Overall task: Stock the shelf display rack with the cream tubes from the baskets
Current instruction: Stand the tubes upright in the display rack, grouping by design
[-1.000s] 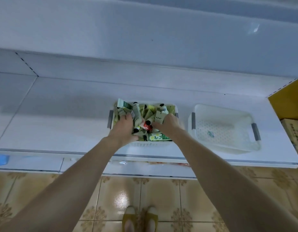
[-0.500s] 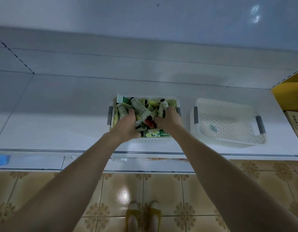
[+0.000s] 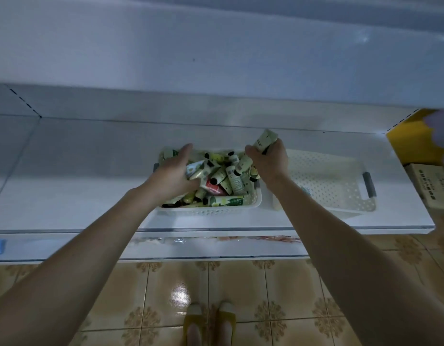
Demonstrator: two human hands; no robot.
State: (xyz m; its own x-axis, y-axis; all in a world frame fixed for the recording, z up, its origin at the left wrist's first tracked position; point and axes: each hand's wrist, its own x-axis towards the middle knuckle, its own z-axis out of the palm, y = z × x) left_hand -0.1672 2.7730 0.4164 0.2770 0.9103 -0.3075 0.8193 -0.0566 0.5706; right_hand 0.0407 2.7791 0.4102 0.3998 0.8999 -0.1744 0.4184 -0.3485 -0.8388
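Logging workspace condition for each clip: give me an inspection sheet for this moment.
Surface: white shelf, carrying two baskets.
Job's things: left basket piled with cream tubes; right basket beside it, no tubes visible inside.
Clutter: cardboard box at far right.
Hands: left hand grips cream tubes in the pile; right hand holds one tube above the left basket.
Cables: nothing seen.
Surroundings: tiled floor, yellow slippers, yellow panel at right.

Prob. a shop: long white metal display shelf (image 3: 91,176), basket (image 3: 211,210) crammed w/ assorted cream tubes (image 3: 234,182), cardboard stock box (image 3: 431,188) at rt, tiled floor (image 3: 265,295).
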